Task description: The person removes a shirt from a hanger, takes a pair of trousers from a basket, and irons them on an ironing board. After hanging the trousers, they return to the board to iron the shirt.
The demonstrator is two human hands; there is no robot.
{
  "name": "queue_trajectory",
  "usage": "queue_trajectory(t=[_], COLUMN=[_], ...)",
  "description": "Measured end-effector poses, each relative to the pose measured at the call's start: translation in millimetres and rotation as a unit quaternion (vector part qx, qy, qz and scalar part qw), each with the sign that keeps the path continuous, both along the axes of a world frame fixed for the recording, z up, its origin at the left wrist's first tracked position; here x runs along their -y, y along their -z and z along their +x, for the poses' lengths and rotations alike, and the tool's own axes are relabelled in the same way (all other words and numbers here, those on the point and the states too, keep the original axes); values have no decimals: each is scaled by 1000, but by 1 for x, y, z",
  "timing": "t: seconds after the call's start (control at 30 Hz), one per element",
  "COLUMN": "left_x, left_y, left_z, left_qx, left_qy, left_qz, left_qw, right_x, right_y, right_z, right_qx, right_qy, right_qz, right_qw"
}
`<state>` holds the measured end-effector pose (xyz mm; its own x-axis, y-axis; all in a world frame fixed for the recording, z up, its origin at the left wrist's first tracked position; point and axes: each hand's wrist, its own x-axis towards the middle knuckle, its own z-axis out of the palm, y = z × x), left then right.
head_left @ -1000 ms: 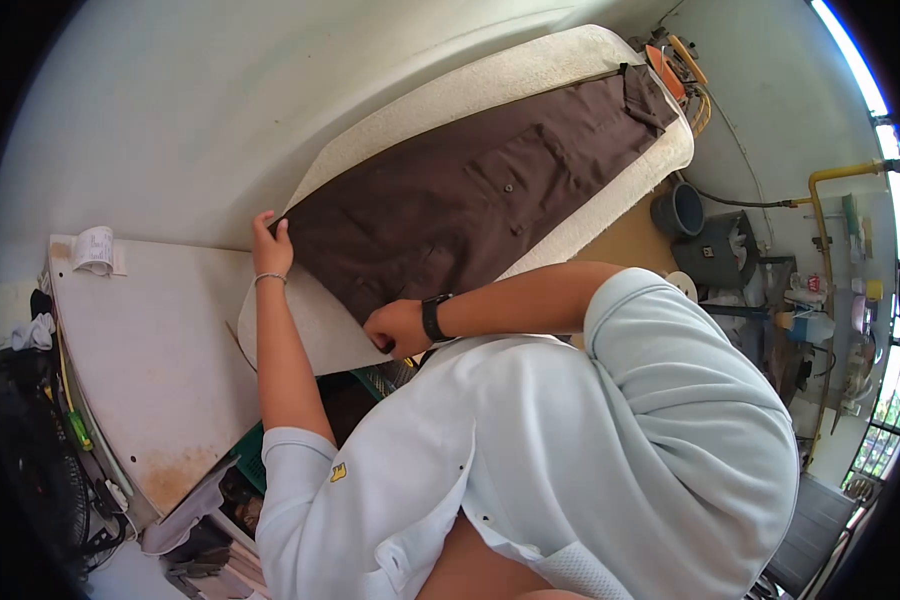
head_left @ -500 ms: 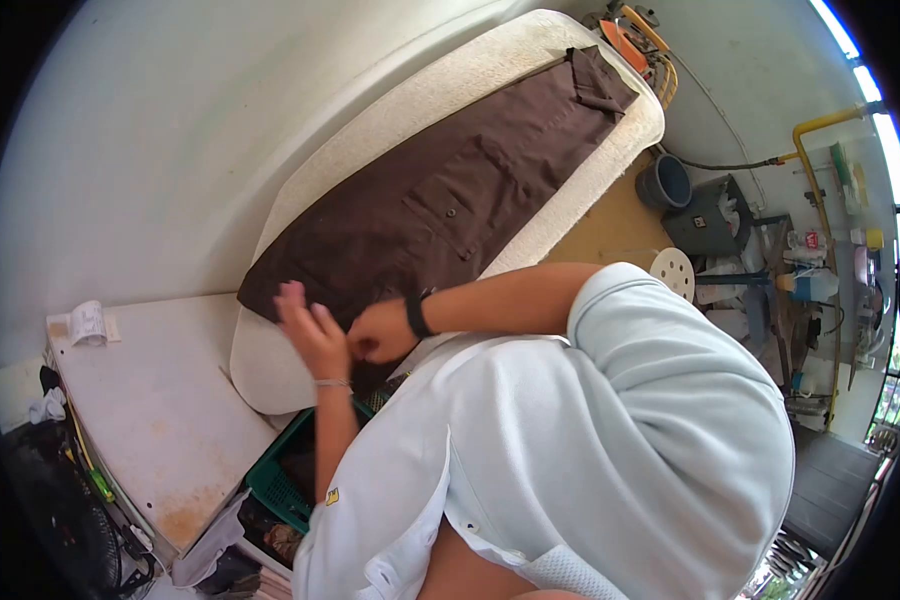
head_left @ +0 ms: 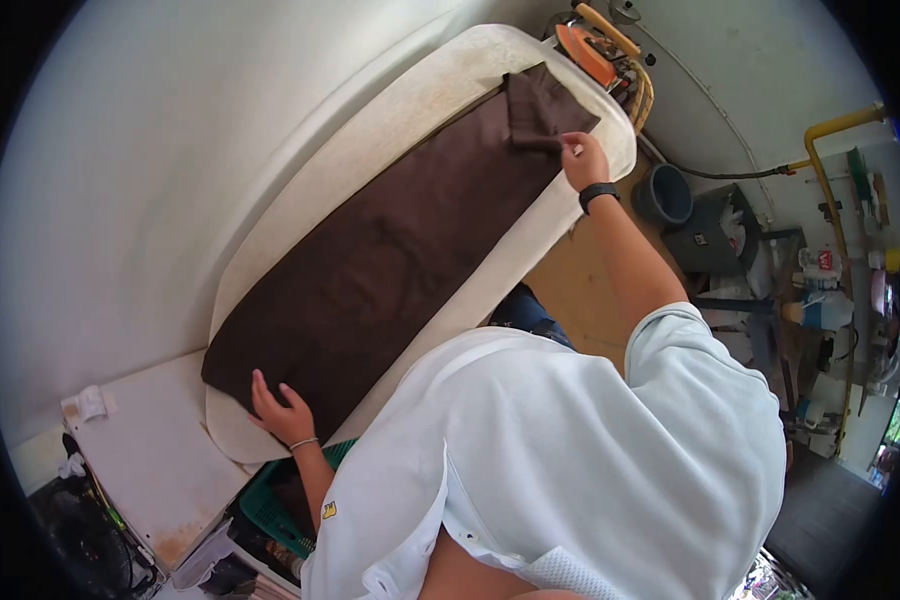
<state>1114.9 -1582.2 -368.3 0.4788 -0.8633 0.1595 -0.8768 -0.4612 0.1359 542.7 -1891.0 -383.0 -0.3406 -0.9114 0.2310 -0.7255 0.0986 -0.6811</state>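
Note:
A dark brown garment, possibly trousers, lies lengthwise over a pale padded ironing board. Its surface is mostly smooth, with slight creases in the middle. At the far end the cloth is folded over on itself. My right hand, with a black band on the wrist, pinches the edge of that fold between thumb and fingers. My left hand rests at the wide near end, fingers spread over the cloth near its edge.
An orange iron stands beyond the far tip of the board. Below the near end sits a green basket, partly hidden by my arm. To the left is a white stained tabletop. A grey bucket stands on the right.
My hands, close together near the board's near end before, are now apart. My right hand has reached to the far fold. The button pocket seen before no longer shows, and the cloth lies flatter.

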Motion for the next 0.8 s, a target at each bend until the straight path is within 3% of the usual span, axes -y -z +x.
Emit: queue_trajectory(t=[0.07, 0.2, 0.27, 0.43, 0.57, 0.63, 0.77, 0.8], left_x=[61, 227, 311, 468, 528, 542, 559, 563], left_y=[-24, -49, -63, -32, 4, 10, 22, 25], left_z=[-40, -152, -224, -375, -458, -484, -488, -485], left_qx=[21, -101, -151, -235, -207, -105, -86, -132], left_qy=[40, 225, 339, 445, 446, 374, 479, 486], left_qz=[-100, -211, -204, -81, 26, 114, 122, 100], left_qw=[994, 946, 906, 860, 870, 914, 865, 858], right_x=[26, 65, 76, 87, 91, 92, 91, 90], right_y=[-1, 17, 15, 1, -5, 1, 9, 6], right_z=[-47, -113, -123, -128, -129, -129, -138, -137], right_qx=[-15, -23, 6, 96, 96, 133, 151, 171], right_qy=[22, -1, -41, -57, -129, -149, -222, -241], right_qz=[-3, 14, 62, 188, 183, 169, 132, 114], right_qw=[1000, 1000, 997, 976, 970, 965, 954, 949])
